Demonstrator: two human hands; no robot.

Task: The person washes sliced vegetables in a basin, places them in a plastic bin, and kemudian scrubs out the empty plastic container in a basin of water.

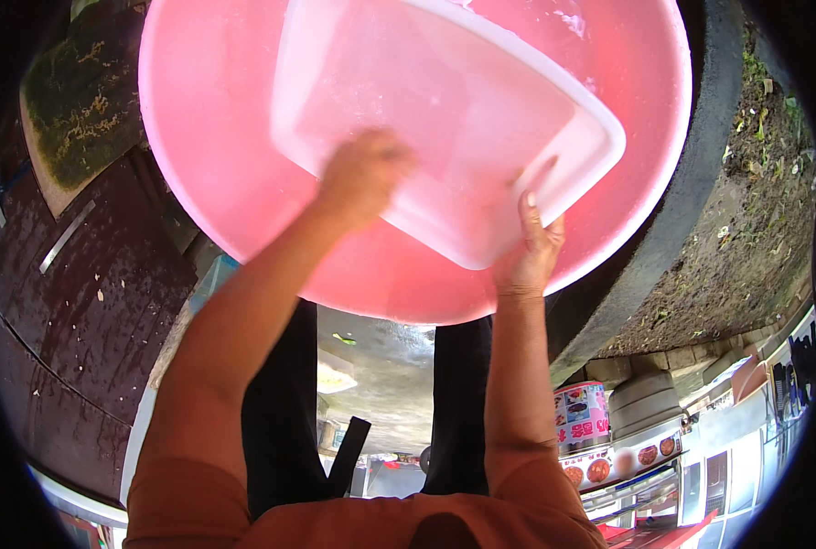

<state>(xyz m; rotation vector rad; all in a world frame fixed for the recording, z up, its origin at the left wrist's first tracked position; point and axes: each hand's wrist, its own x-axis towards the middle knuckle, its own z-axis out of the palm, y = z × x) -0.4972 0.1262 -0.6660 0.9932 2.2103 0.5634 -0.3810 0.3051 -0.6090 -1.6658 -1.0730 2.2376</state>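
Note:
A white, translucent plastic tub [463, 130] with a rounded rim is tilted inside a large round pink plastic basin [209, 137]. My right hand [531, 250] holds the tub's near right corner, its thumb over the rim and the other fingers mostly hidden beneath. Blurred by motion, my left hand [367, 178] is over the tub's near left side, with its fingers curled. Whether it holds anything is too blurred to tell. The far edge of the tub is cut off by the picture's top.
Left of the basin is a dark brown wet surface [92, 309] with light scraps on it, and a mossy slab [82, 117]. A dark curved edge [655, 261] borders littered soil [723, 254] on the right. A food stall [621, 466] with printed pictures stands behind, at lower right.

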